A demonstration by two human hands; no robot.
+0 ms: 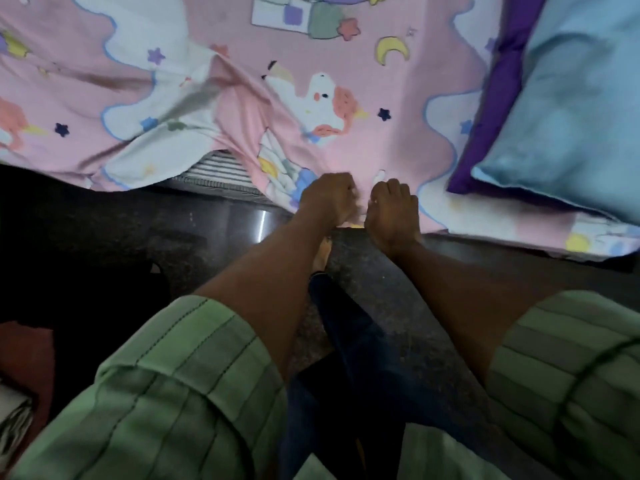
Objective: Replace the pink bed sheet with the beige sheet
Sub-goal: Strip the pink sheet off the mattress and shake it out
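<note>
**Stripping the pink sheet**

Dark floor [214,216] runs below the bed's edge, where my left hand [327,197] and right hand [393,211] each bunch the pink bed sheet [408,109]. It looks soft, light, easily gathered by its hem. A blue pillow [568,133] lies on it at right and would probably drag; I see no beige sheet.

The bed [221,173] carries a rumpled pink sheet [398,109]. A blue pillow [571,116] lies on a purple one [498,109] at its right.

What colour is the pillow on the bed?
Light blue pillow, lying over purple fabric; head view.
</note>
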